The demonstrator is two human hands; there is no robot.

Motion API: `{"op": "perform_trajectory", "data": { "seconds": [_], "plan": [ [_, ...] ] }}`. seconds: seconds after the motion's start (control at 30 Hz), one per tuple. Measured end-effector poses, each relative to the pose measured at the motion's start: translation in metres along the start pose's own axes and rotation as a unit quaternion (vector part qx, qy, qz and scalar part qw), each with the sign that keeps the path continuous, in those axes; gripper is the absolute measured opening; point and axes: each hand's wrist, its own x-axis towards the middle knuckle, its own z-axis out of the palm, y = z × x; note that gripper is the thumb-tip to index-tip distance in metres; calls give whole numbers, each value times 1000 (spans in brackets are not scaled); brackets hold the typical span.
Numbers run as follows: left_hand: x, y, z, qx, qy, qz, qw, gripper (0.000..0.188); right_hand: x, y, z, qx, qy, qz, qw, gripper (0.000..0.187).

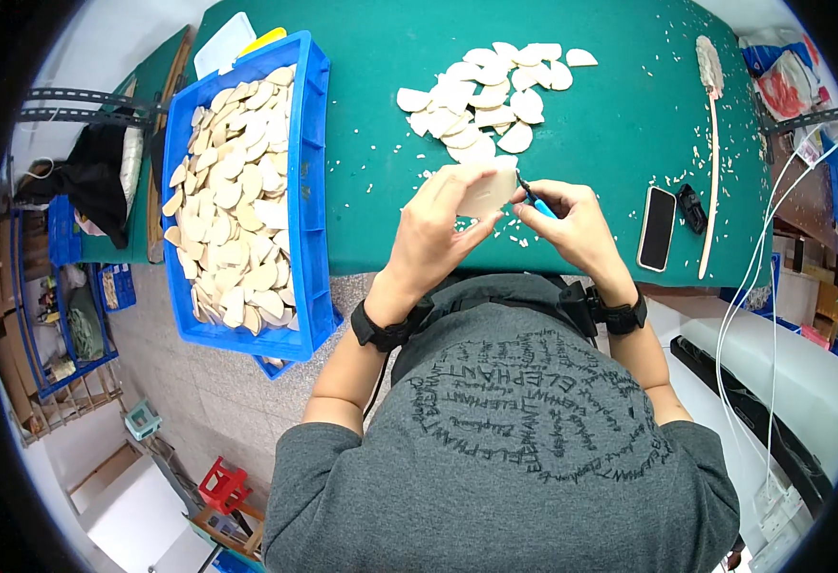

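Observation:
My left hand (435, 222) is closed on a cream half-round piece (489, 194), held up over the near edge of the green table, thumb below and fingers above. Closed around a small blue-handled cutting tool (543, 206) is my right hand (580, 227). The tool's dark tip meets the right edge of the piece; whether it is nippers or a knife cannot be made out. Just beyond my hands lies a loose heap of similar cream pieces (491, 91). To my left, a blue crate (310, 153) is filled with many more of them.
On the right of the green table (610, 124) lie a phone (657, 229), a small black object (691, 208) and a long-handled brush (711, 153). Small cream shavings are scattered about. White cables (758, 248) hang at the far right. A red stool (224, 485) stands on the floor at lower left.

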Motion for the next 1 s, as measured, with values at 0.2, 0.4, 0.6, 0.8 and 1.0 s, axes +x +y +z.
{"op": "perform_trajectory", "data": {
  "seconds": [0.2,0.4,0.6,0.8,1.0],
  "plan": [
    [1,2,0,25,-1,16,1000,47,0,0,1,-14,13,-3,1000,16],
    [-1,-1,0,13,-2,13,1000,47,2,6,6,-10,35,-22,999,15],
    [-7,-12,-15,25,44,-43,998,50,4,-4,2,45,58,41,996,13],
    [-18,-85,-112,306,330,-156,879,59,-2,9,-17,50,81,67,993,13],
    [11,-113,-2,230,61,-205,949,31,-11,17,-28,63,102,68,990,13]
  ]
}}
